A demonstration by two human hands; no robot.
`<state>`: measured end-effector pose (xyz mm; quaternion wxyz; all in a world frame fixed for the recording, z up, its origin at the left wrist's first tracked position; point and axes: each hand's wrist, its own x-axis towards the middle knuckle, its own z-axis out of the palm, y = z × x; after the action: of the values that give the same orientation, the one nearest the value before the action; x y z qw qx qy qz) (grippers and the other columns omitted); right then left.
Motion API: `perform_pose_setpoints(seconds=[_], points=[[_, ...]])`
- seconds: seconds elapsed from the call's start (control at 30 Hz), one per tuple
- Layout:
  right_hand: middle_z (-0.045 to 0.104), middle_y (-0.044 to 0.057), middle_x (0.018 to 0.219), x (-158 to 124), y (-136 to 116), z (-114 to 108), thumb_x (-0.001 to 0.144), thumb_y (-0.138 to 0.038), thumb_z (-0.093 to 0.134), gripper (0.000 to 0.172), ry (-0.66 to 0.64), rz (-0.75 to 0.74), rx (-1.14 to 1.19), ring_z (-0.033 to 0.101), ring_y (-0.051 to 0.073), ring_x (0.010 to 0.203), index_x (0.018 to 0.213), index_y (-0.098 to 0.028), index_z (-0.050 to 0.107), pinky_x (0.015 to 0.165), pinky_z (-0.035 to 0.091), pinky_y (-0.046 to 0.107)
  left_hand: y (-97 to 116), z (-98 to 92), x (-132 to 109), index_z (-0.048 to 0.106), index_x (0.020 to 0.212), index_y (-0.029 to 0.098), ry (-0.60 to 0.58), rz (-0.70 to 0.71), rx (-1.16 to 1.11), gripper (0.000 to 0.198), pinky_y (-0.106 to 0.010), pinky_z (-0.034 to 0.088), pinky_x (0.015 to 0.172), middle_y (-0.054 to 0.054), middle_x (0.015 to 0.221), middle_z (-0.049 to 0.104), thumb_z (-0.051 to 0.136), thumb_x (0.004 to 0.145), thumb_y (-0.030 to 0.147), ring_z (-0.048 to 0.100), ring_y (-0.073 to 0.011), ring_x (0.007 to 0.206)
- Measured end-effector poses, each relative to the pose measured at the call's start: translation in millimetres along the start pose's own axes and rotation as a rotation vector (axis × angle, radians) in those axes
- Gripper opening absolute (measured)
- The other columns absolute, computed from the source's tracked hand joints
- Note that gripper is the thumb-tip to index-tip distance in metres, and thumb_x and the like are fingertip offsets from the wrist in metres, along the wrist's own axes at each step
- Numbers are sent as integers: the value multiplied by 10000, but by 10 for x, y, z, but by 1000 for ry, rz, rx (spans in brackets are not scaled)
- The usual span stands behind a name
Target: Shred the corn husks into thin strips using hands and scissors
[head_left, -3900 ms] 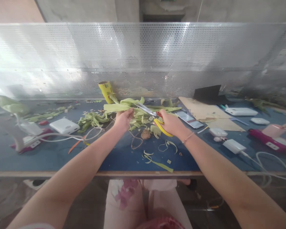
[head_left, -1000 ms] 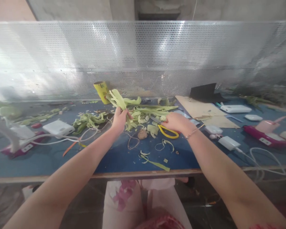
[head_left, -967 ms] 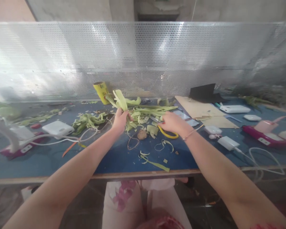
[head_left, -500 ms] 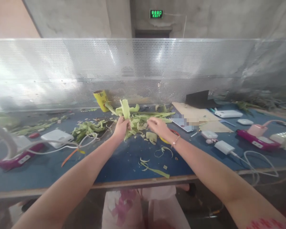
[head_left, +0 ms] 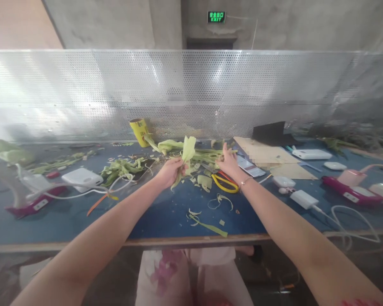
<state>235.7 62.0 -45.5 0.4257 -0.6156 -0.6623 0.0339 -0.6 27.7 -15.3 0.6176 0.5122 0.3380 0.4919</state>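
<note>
My left hand [head_left: 173,171] is closed around a pale green leaf [head_left: 189,148], whose broad end stands up above the fingers. My right hand [head_left: 228,162] reaches over the right end of a pile of green stalks [head_left: 207,154], its index finger raised and the fingers apart. Whether its lower fingertips touch the stalks I cannot tell. Just below that hand lie scissors [head_left: 225,183] with yellow and orange handles, their blades pointing into the cuttings. Cut leaf pieces [head_left: 204,182] and thin peeled strips [head_left: 210,228] are scattered on the blue tabletop [head_left: 172,216].
A yellow can [head_left: 139,132] leans by the perforated metal screen [head_left: 115,93]. Left are a green heap [head_left: 123,170], a white box [head_left: 82,179] and cables. Right of my hand lie a phone [head_left: 250,166], brown paper [head_left: 290,170], a white charger [head_left: 304,199] and a magenta power strip [head_left: 351,191].
My right hand has moved right and away from me, its fingers spreading and the scissor handles coming into view. My left hand has shifted slightly right, still holding the leaf. The view has turned slightly left.
</note>
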Motion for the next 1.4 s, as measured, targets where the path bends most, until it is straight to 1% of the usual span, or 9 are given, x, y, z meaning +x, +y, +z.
perform_pose_setpoints(seconds=[0.1,0.2,0.27,0.37,0.53,0.73,0.93,1.2,1.4], points=[[446,176,1338,-36,-142,-28,734,-352,568,648,-18,-45,-37,279,324,1333,1329,-157,398,1070,217,514,-48,8,7,570,724,122,8,59,111,77,-217,453,531,-23,654,592,615,718,184,510,-70,505],[578,139,1177,-145,-318,-18,780,-437,528,451,-138,-90,281,503,264,1145,1143,-169,555,976,377,451,-76,14,10,616,746,138,-27,144,328,111,-232,455,571,-17,658,611,660,684,219,524,-83,542],[624,116,1036,-228,-431,23,777,-499,523,450,-299,-10,525,596,220,946,1070,-161,569,798,487,383,-73,19,2,641,722,146,-50,224,513,110,-229,431,568,-6,634,606,668,670,239,516,-92,551],[618,69,935,-318,-558,89,716,-508,606,434,-370,12,697,584,154,758,976,-163,562,633,485,290,-58,24,-15,658,680,163,-9,342,707,90,-226,402,560,14,595,582,667,652,248,494,-105,554],[577,5,739,-371,-670,59,736,-463,592,302,-346,-55,860,522,116,636,819,-175,548,615,448,270,-67,14,-14,668,756,183,54,403,835,133,-226,401,595,9,660,611,661,641,249,511,-127,625],[587,16,771,-406,-728,-22,730,-379,599,217,-383,-33,912,562,137,709,787,-181,532,688,485,296,-89,13,5,580,622,166,-48,362,848,164,-220,373,561,20,602,519,642,675,309,457,-104,577],[580,8,851,-422,-732,17,709,-348,630,322,-353,-113,988,596,150,738,937,-230,435,730,514,335,-109,35,3,594,639,177,-93,304,724,203,-236,381,519,11,543,522,610,715,363,466,-120,529],[491,-24,709,-406,-750,-65,767,-417,558,247,-123,-43,795,521,122,569,840,-234,409,602,494,310,-137,37,-27,530,648,187,-70,257,659,272,-225,349,501,15,515,492,485,814,398,445,-105,482],[591,46,873,-429,-740,-142,802,-461,526,283,-153,-160,807,580,179,791,959,-226,513,703,512,338,-103,79,-61,503,631,178,-112,272,602,240,-223,316,479,31,508,451,558,782,357,398,-90,471]])
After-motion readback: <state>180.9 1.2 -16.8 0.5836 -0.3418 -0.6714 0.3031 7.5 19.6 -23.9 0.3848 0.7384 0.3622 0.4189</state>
